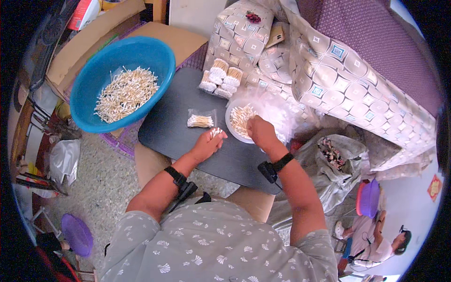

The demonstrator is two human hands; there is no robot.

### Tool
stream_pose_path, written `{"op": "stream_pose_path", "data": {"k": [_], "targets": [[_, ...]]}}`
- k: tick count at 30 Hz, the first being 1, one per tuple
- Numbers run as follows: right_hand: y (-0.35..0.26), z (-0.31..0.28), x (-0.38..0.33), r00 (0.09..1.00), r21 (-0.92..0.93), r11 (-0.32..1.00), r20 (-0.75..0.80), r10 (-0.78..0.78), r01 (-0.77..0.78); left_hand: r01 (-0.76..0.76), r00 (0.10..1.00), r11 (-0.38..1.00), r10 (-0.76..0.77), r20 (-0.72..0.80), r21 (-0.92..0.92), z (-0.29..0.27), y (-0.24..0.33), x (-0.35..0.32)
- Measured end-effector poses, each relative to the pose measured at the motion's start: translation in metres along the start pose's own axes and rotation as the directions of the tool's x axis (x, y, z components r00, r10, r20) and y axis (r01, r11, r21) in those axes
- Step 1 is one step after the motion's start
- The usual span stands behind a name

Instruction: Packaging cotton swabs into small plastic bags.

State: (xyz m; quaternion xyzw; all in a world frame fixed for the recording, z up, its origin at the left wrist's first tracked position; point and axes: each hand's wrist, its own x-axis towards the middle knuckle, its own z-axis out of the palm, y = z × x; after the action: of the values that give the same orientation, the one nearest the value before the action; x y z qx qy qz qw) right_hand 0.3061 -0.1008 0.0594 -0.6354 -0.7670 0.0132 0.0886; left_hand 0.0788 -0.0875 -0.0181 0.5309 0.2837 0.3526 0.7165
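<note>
Speckled terrazzo floor surrounds a low dark tray table [178, 136] set in front of a patterned sofa [338, 80]; I read the scene from the head camera looking down. My left hand [206, 144] rests on the tabletop, fingers curled round a small bundle of cotton swabs [216, 132] whose white tips poke out above the fist. My right hand [261, 132] is closed low over the white dish [233, 127] of loose swabs; I cannot tell whether its fingers have pinched any.

Handling, as I judge it: the swabs are very light, thin and stiff enough to stay straight, yet they scatter and roll easily, so a bundle is best gripped round the middle of the sticks with the tips aligned, not by the soft ends.

Surroundings: a filled clear packet of swabs [200, 121] lies just beyond the left hand, with a stack of finished packets [221, 77] at the far edge of the table. A blue basin [94, 89] heaped with swabs sits to the left on cardboard [89, 37]. An open sack [336, 157] stands to the right. Another person [376, 239] sits well apart at lower right. Nothing lies between hands and dish.
</note>
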Motion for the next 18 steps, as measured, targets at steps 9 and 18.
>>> {"op": "stream_pose_path", "data": {"k": [9, 18], "targets": [[0.000, -0.007, -0.004, 0.997, 0.000, 0.997, 0.017, -0.078, 0.078, 0.055, 0.998, 0.998, -0.055, -0.006, 0.009, -0.001, 0.010, -0.006], [-0.014, -0.021, -0.021, 0.959, 0.575, 0.803, -0.106, 0.262, -0.156, 0.044, 0.999, 0.998, -0.045, -0.003, -0.036, 0.002, 0.007, -0.006]]}}
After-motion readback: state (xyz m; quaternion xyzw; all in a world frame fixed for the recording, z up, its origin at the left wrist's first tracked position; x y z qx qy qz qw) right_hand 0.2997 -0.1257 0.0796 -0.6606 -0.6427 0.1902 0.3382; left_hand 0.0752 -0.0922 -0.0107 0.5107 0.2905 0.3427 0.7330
